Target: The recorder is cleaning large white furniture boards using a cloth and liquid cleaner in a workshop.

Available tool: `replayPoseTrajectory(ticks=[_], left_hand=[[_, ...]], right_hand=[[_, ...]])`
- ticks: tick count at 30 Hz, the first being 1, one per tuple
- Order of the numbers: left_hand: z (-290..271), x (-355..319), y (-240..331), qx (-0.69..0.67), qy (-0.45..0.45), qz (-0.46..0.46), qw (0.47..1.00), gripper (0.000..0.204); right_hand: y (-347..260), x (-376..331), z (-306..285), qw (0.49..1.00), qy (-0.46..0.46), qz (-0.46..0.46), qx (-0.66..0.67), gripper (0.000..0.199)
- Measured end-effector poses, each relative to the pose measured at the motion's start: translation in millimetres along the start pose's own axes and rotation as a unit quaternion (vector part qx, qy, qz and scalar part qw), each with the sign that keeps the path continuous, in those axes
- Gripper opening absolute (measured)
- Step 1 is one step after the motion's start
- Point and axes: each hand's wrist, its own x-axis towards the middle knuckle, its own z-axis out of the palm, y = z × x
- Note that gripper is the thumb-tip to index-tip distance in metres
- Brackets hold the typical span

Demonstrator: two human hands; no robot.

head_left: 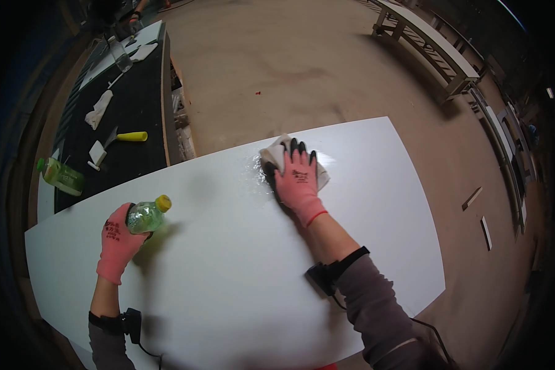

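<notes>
My left hand (116, 241), in a pink glove with dark fingers, is wrapped round a clear green plastic bottle (146, 217) with a yellow cap. The bottle is tilted above the left part of a large white panel (228, 271). Near the panel's far edge, my right hand (299, 179), gloved alike, lies flat with fingers spread on a folded pale cloth (277, 152). Its palm presses the cloth against the surface. Wet, shiny droplets (259, 176) show on the panel just left of the cloth.
A dark-topped bench (139, 111) at the left bears a yellow-handled scraper (131, 136), a crumpled rag (98, 111), a green bottle (65, 177) and a clear bottle (120, 57). A person's hand (135, 17) shows beyond. A long wooden bench (431, 46) stands far right; two strips (486, 233) lie on the floor.
</notes>
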Motion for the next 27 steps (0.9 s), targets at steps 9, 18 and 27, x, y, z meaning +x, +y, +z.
replayPoseTrajectory(ticks=[9,18,27], left_hand=[[-40.9,-64.3,-111.9,-0.235,0.246,-0.175,0.924,0.053],[-19.6,-96.9,-204.6,-0.342,0.339,-0.247,0.841,0.052],[30.2,-103.7,-227.2,-0.416,0.337,-0.242,0.809,0.051]], right_hand=[[-358.1,-64.0,59.3,0.907,-0.127,-0.369,0.159,0.063],[-217.4,39.6,46.5,0.982,-0.060,-0.158,0.086,0.060],[-130.5,39.3,42.9,0.992,-0.008,-0.111,-0.053,0.059]])
